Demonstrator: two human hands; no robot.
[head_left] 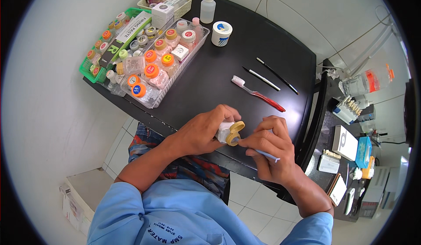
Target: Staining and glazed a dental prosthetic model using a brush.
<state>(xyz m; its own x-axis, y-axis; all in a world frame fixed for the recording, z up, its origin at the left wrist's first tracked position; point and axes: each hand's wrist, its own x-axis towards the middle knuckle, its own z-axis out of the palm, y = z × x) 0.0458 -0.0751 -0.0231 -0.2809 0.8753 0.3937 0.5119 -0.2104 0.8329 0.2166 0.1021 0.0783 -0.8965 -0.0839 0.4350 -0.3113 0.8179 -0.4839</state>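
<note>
Glossy black tabletop (210, 78), head view | I log left hand (199, 132) wrapped around small whitish bottle (222, 132), tan flip-top lid (237, 127) raised, at near table edge | right hand (272, 146) pinching slim pale-blue stick (268, 155) beside bottle mouth, far tip unclear.

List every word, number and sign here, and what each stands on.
Located, not copied:
Long green, white and black box: large lettering.
Orange-lidded jars: characters on round lid stickers.
White tub: blue graphic.
Blue shirt: dark lettering.
Right-side white box: large grey sign.
Container in left hand: none readable.
Most other labels: too small.
</note>
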